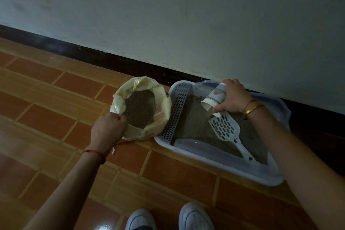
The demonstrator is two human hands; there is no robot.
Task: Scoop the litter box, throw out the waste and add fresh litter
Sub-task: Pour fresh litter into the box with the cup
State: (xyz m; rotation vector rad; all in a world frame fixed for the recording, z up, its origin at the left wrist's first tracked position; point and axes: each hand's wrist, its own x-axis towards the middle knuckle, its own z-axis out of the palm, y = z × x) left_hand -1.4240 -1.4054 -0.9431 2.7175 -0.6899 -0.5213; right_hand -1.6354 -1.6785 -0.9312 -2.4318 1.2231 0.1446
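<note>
A white litter box (pixel 220 157) sits on the floor against the wall, with grey litter (pixel 194 119) inside. A white slotted scoop (pixel 226 130) lies in it, handle toward me. My right hand (pixel 231 97) grips a patterned paper cup (pixel 213 97), tipped mouth-down to the left over the litter. To the left stands a yellowish bag (pixel 162 99), rolled open, holding dark litter granules (pixel 140 110). My left hand (pixel 108 127) clutches the bag's near rim.
A perforated grid panel (pixel 175 110) forms the box's left side. A white wall with a dark baseboard (pixel 130 61) runs behind. The floor is orange-brown tile (pixel 56 99). My two white shoes (pixel 168 218) show at the bottom edge.
</note>
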